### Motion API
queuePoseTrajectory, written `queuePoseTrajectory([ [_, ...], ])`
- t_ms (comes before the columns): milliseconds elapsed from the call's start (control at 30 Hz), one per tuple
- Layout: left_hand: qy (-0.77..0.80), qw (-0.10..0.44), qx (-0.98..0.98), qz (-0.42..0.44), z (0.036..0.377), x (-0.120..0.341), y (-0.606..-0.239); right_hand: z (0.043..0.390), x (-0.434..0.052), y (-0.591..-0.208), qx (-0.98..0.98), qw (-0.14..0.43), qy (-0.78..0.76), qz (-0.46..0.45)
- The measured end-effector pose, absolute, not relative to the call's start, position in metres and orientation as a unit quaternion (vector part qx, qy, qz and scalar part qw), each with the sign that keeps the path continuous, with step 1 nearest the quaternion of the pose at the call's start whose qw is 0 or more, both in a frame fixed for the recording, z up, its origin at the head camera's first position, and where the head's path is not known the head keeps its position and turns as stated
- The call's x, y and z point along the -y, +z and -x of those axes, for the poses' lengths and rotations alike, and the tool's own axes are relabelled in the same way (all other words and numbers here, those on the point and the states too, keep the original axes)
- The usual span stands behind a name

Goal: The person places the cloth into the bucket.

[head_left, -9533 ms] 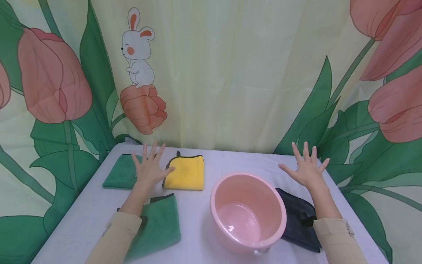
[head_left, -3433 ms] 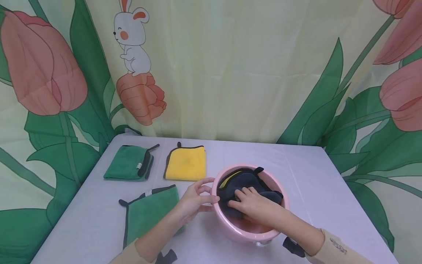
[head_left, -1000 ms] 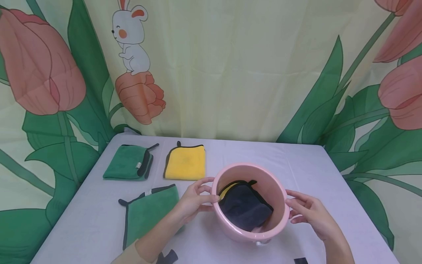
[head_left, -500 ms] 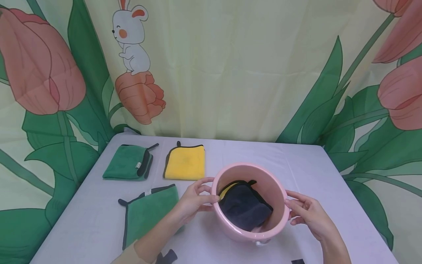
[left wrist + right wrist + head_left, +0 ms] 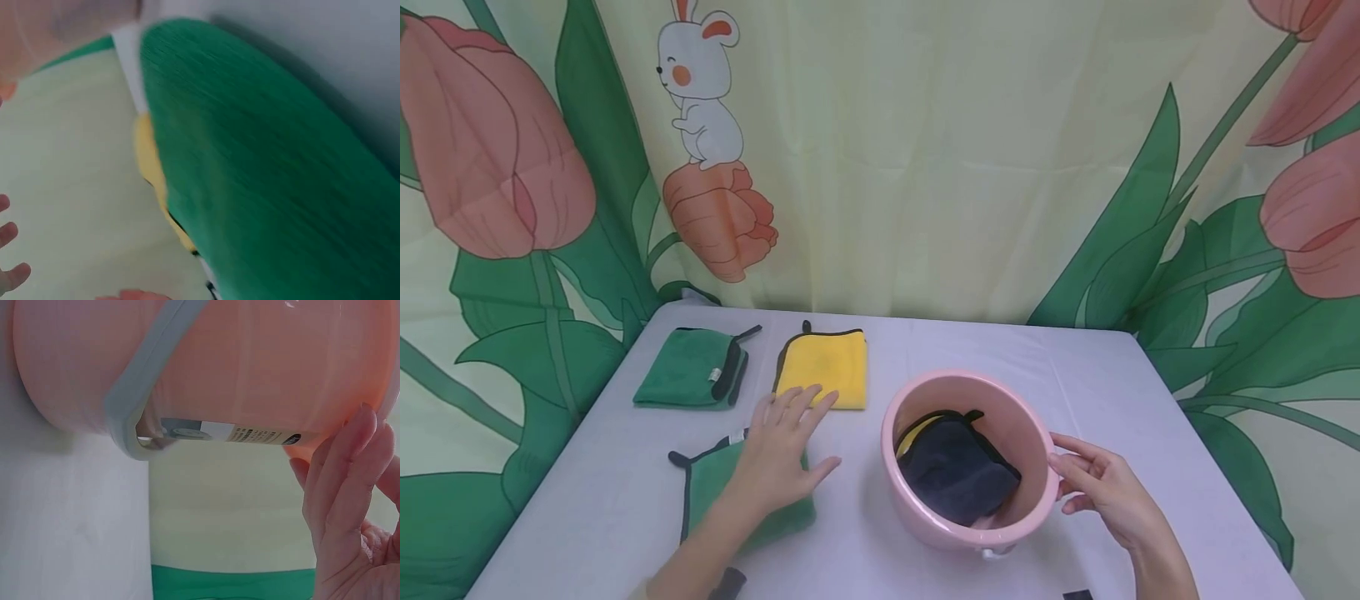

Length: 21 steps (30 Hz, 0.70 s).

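Observation:
My right hand (image 5: 1108,487) holds the right rim of a pink bucket (image 5: 889,450), its thumb at the lip and its fingers against the outside. Inside the bucket lies a folded dark navy towel (image 5: 958,475) with a black loop, and a strip of yellow shows at its edge. Over a green towel (image 5: 711,483) with dark edging, my left hand (image 5: 778,454) is spread, holding nothing and partly covering the towel. That towel fills much of the left wrist view, blurred. In the right wrist view, the bucket's grey handle (image 5: 144,369) hangs down.
At the back left of the white-covered table (image 5: 1000,342) lies a folded green towel (image 5: 688,358). Beside it is a yellow towel (image 5: 827,358) with dark edging. A curtain printed with tulips and a rabbit (image 5: 707,92) hangs behind the table.
The dark towel went from the table into the bucket, where my right hand pressed it down before moving to the rim. My left hand has just let go of the bucket and moved left.

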State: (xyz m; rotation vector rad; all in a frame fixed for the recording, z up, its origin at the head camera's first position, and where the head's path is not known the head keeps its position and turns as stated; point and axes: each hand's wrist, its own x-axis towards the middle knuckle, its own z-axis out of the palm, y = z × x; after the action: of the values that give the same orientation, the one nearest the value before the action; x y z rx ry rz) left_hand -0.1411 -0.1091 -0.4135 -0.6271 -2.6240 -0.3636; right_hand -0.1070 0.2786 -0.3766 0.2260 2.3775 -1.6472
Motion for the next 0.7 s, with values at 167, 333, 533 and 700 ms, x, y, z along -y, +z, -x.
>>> queuePoseTrajectory([
  [167,-0.073,0.196,0.948,0.238,0.141,0.141,-0.435,0.108,-0.278,-0.377,-0.814,0.121,-0.561,-0.083],
  [333,-0.069,0.152,0.953,0.252,0.136,0.163,-0.451,0.108,-0.278,-0.377,-0.814,0.121,-0.561,-0.084],
  [533,-0.049,0.117,0.957,0.261,0.131,0.179,-0.462,0.108,-0.278,-0.375,-0.814,0.121,-0.562,-0.085],
  [700,-0.028,0.075,0.961,0.264,0.128,0.188,-0.466,0.107,-0.278,-0.375,-0.812,0.123,-0.564,-0.086],
])
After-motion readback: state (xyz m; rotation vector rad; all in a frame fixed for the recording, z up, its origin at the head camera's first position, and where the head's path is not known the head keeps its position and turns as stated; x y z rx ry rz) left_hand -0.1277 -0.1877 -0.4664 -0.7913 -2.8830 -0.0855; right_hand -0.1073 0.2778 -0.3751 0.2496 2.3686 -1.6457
